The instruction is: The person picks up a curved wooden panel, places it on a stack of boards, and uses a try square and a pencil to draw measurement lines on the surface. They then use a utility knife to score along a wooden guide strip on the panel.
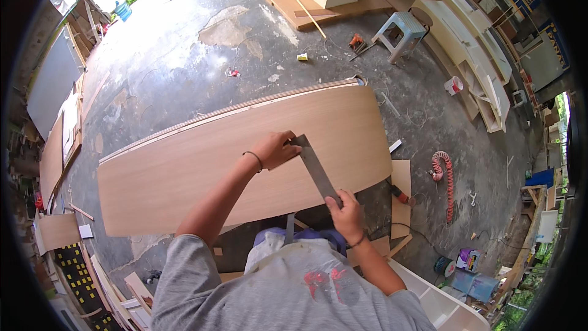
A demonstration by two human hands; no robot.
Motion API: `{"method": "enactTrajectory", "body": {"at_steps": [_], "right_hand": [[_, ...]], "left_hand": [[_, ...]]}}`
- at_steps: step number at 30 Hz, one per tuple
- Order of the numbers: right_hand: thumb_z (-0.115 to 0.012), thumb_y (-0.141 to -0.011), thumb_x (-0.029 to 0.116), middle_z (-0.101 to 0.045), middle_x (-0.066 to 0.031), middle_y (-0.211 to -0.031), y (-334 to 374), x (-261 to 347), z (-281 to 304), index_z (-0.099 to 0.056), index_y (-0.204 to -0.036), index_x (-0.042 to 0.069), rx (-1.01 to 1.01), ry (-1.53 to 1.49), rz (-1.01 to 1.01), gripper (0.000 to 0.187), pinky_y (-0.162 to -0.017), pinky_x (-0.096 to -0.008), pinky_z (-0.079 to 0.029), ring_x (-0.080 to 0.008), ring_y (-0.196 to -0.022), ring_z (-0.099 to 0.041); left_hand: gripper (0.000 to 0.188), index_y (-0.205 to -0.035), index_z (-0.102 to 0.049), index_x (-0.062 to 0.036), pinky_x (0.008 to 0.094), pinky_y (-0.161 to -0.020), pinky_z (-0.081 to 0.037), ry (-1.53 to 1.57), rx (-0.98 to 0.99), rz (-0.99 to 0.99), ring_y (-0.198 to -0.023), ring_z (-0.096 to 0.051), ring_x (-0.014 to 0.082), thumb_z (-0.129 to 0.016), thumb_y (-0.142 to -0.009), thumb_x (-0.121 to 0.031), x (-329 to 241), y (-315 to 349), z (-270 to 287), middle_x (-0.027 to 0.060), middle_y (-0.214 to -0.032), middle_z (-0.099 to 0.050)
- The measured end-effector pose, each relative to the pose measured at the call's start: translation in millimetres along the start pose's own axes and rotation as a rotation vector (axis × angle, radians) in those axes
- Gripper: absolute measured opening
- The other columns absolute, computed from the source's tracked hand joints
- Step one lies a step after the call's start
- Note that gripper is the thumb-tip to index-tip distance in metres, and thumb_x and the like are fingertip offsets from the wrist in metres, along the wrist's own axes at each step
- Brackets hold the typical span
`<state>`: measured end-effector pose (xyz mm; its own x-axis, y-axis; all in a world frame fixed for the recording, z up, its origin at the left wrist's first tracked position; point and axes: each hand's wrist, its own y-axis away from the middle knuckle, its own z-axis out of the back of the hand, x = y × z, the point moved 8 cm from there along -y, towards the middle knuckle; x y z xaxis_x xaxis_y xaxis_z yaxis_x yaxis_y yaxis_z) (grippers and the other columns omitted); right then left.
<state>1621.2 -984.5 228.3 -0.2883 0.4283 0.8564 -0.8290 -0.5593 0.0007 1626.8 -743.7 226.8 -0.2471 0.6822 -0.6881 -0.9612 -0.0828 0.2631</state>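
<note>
Before me lies a wide wood-veneer panel (pixel 202 171), pale brown with rounded right-hand corners. A flat, straight grey strip (pixel 317 168), perhaps a metal blade or rule, slants across its right part. My left hand (pixel 277 150) has its fingers closed on the strip's far end, over the middle of the panel. Around the near end, close to the panel's front edge, my right hand (pixel 346 216) is closed with the thumb on top. Whether the strip touches the panel I cannot tell.
A blue stool (pixel 401 34) stands at the far right near an orange power tool (pixel 356 41). On the concrete floor (pixel 177 61) lie a coiled red air hose (pixel 449 187), a paint bucket (pixel 454 86) and scraps. Cabinet parts (pixel 487 95) line the right side; boards (pixel 58 141) lean at left.
</note>
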Motion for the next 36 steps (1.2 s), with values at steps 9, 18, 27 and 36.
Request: {"method": "enactTrajectory", "body": {"at_steps": [9,18,27,36], "right_hand": [[-0.063,-0.077,0.009,-0.053,-0.0174,-0.093,-112.3,-100.7,-117.3,-0.056,-0.109,-0.002,-0.012,-0.104,-0.127,0.035,-0.074,-0.0367,-0.046,-0.0327,-0.085,-0.055],[-0.061,-0.079,0.008,-0.051,-0.0193,-0.095,-143.0,-148.5,-118.5,-0.054,-0.111,-0.007,-0.120,0.121,0.059,0.036,-0.070,-0.0364,-0.044,-0.0326,-0.081,-0.052],[-0.072,-0.069,0.026,-0.052,-0.0151,-0.100,-153.6,-157.7,-122.8,-0.055,-0.115,0.001,-0.009,0.358,0.116,0.054,-0.075,-0.0394,-0.040,-0.0288,-0.088,-0.051],[-0.067,-0.072,0.020,-0.054,-0.0128,-0.105,-160.6,-158.5,-123.5,-0.055,-0.117,0.003,0.021,0.492,0.157,0.050,-0.076,-0.0399,-0.038,-0.0278,-0.094,-0.051]], "left_hand": [[0.037,-0.105,-0.058,-0.0022,0.0426,-0.073,-0.045,-0.005,-0.064,0.159,-0.084,-0.059,0.0358,-0.051,-0.087,-0.034,153.5,-158.5,8.4,0.0220,-0.091,-0.061],[0.033,-0.102,-0.063,-0.0034,0.0367,-0.075,-0.046,0.012,0.039,0.005,-0.085,-0.062,0.0258,-0.055,-0.084,-0.029,192.4,-271.3,-17.3,0.0171,-0.090,-0.065],[0.034,-0.105,-0.064,-0.0062,0.0361,-0.088,-0.044,-0.032,0.145,0.122,-0.100,-0.058,0.0282,-0.056,-0.084,-0.032,201.7,-291.2,-31.1,0.0149,-0.105,-0.063],[0.034,-0.106,-0.060,-0.0037,0.0365,-0.085,-0.044,0.003,0.019,0.087,-0.097,-0.058,0.0292,-0.050,-0.088,-0.031,216.4,-293.2,-19.6,0.0165,-0.103,-0.063]]}}
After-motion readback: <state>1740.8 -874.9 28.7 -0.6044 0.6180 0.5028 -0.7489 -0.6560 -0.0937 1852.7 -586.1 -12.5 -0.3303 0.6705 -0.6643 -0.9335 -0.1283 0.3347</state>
